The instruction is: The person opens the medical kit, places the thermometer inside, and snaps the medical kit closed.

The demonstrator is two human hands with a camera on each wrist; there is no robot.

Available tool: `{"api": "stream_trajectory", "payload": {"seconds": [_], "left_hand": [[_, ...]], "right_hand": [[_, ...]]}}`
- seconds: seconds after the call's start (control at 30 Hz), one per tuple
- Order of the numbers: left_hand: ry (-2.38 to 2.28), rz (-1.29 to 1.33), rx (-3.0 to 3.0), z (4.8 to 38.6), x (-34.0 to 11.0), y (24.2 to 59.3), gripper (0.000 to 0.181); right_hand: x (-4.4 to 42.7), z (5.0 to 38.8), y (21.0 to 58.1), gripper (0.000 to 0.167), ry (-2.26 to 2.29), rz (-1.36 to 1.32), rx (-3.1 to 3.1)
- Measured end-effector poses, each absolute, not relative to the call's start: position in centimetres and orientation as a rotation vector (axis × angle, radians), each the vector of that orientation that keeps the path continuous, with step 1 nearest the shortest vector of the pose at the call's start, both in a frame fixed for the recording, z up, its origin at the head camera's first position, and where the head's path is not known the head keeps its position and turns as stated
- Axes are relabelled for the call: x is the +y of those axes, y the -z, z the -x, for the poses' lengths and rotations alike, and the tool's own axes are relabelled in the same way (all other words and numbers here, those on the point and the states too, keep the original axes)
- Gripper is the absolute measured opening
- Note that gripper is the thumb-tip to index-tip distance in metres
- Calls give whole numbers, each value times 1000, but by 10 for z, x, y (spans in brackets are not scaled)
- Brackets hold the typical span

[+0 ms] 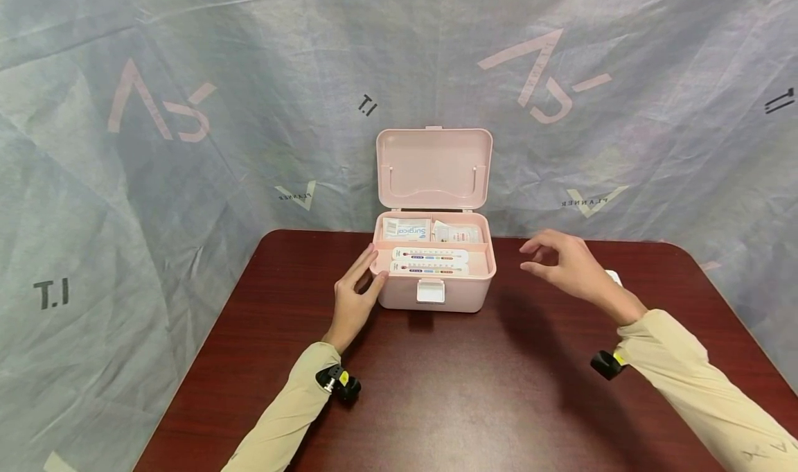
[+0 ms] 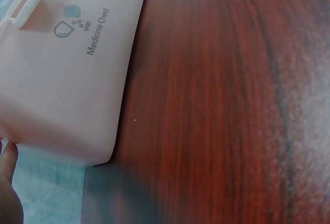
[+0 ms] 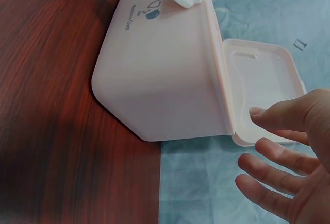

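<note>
A pink medicine chest (image 1: 436,295) stands on the table with its lid (image 1: 434,167) raised at the back. Two white thermometer strips (image 1: 430,255) lie in its front compartment. Behind the divider are a packet marked "Surgical" (image 1: 406,229) and a clear packet with red print (image 1: 458,233). My left hand (image 1: 354,306) rests against the chest's left side, thumb near the front rim and fingers extended. Right of the chest and apart from it, my right hand (image 1: 564,264) hovers with loosely bent fingers and nothing in them. The front latch (image 2: 30,2) appears in the left wrist view.
The dark red wooden table (image 1: 430,389) reaches back to a grey printed cloth (image 1: 299,111) hanging close behind the chest. A small white object (image 1: 614,276) lies partly hidden behind my right wrist.
</note>
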State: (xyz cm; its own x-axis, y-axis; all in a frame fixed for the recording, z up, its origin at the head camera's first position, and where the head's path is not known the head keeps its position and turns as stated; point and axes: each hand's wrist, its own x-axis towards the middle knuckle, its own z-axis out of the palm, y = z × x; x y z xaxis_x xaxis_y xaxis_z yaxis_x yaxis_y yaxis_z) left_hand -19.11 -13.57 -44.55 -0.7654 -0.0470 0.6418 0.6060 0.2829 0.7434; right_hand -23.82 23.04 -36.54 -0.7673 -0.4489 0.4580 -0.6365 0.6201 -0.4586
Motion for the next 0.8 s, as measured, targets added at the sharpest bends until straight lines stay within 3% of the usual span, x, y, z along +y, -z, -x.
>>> {"api": "stream_trajectory", "payload": {"seconds": [0.8], "left_hand": [[1535,497,-1990,192,-136,446,44]], "right_hand": [[253,230,372,20,-897,-789,-2564]]}}
